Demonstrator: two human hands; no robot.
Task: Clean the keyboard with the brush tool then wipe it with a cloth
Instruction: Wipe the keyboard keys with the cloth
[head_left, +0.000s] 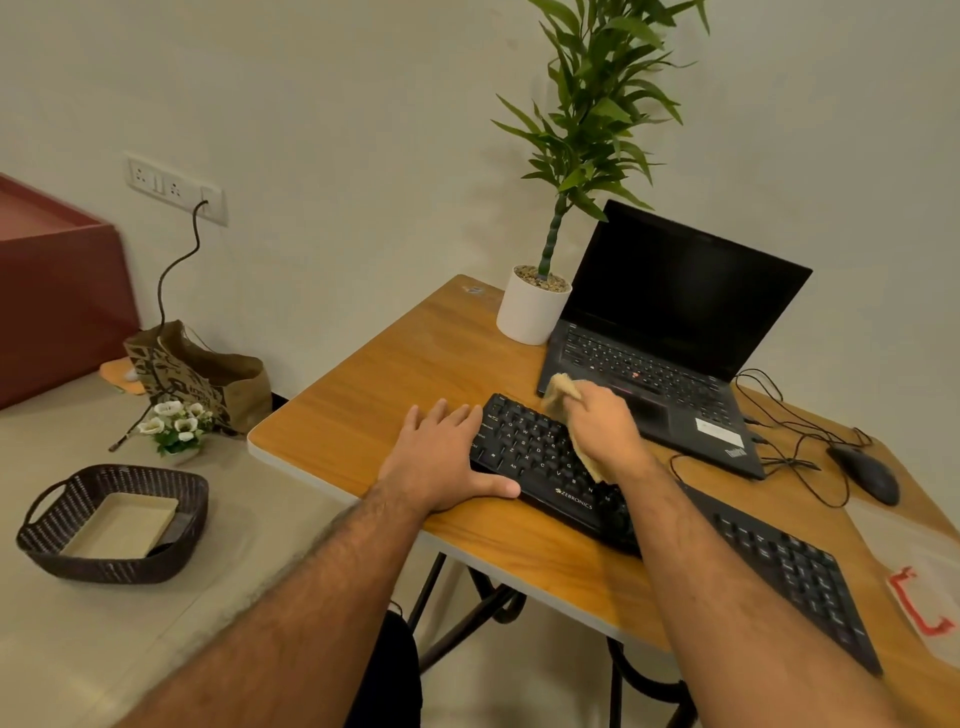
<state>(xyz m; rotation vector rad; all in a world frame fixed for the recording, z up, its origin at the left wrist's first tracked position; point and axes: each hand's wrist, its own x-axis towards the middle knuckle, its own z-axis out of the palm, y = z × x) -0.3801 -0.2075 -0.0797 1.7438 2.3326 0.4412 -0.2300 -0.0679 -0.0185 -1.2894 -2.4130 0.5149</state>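
Note:
A black keyboard (535, 452) lies slantwise across the wooden table (395, 374). My right hand (605, 428) grips a tan cloth (561, 387) and holds it down on the keys near the keyboard's left half; cloth shows above and below the hand. My left hand (441, 460) lies flat on the table against the keyboard's left end, fingers straight, thumb along its front edge. My right forearm covers the middle of the keyboard. No brush is in view.
Behind the keyboard stand an open black laptop (670, 332) and a potted plant (532, 306). A black mouse (865, 473) with tangled cable lies at the right. A clear bag with red print (919, 603) sits at the right edge. A dark wicker basket (111, 522) rests on the left counter.

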